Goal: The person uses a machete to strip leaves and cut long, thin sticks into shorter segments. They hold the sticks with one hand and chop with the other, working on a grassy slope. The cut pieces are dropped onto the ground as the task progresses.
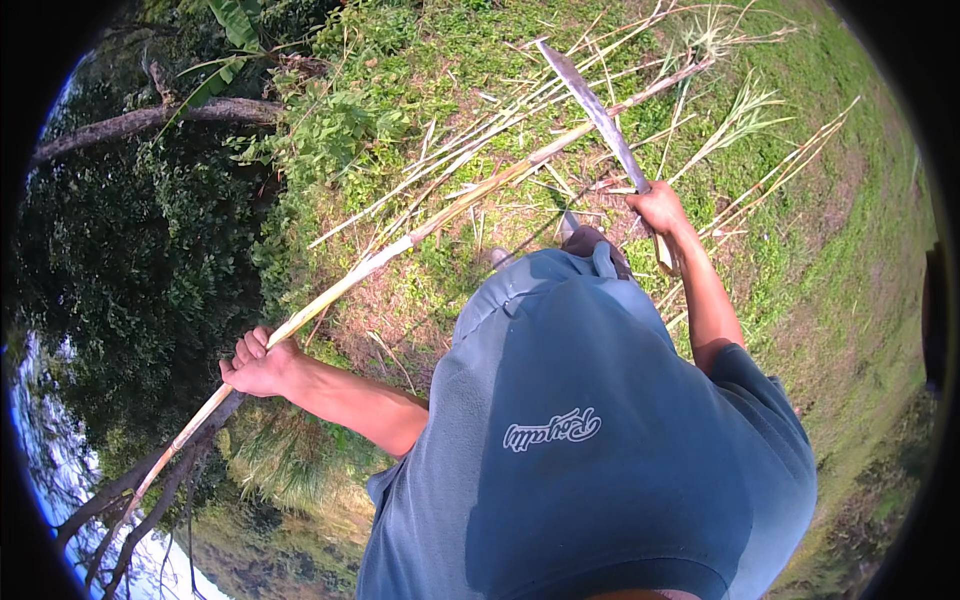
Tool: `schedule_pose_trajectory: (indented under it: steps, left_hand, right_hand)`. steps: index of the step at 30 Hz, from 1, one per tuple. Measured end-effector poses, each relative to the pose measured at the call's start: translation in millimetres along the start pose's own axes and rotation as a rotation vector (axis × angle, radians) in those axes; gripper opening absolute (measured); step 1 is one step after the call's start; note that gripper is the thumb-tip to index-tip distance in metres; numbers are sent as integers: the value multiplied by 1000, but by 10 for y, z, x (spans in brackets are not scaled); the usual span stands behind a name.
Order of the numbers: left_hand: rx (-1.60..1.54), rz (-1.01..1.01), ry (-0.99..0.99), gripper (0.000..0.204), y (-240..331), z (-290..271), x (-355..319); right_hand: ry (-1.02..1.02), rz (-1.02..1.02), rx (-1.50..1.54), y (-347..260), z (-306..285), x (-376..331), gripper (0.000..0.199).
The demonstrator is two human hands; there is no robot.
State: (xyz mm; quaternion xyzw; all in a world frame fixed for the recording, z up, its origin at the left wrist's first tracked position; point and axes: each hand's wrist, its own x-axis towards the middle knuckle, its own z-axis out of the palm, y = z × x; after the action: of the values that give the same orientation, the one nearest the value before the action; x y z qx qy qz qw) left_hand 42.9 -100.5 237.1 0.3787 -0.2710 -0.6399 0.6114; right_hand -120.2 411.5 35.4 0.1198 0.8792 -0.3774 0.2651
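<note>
Green grass (pixel 830 265) spreads beyond the left fingers (pixel 250 345), closed around a long stalk (pixel 408 241); right fingers (pixel 645 203) are wrapped on a machete (pixel 597 110), safest when moved away from the left ones.

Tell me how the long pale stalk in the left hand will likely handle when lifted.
Probably fairly stiff: the stalk runs nearly straight on both sides of the left hand. Likely light for its length, as only that one hand grips it. It may swing easily, since a long part extends beyond the grip.
</note>
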Motion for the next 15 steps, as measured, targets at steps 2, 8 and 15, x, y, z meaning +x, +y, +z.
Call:
schedule_pose_trajectory:
  steps: [2,8,15]
  left_hand:
    - [-155,-135,-239,46,36,-202,168]
    - [-729,-279,-1116,45,261,-284,71]
    - [-585,120,-941,39,489,-86,-193]
  right_hand:
    - [-15,97,-39,-65,-124,66,34]
    - [30,24,-271,152,-275,359,43]
    - [-128,-36,-399,198,271,463,47]
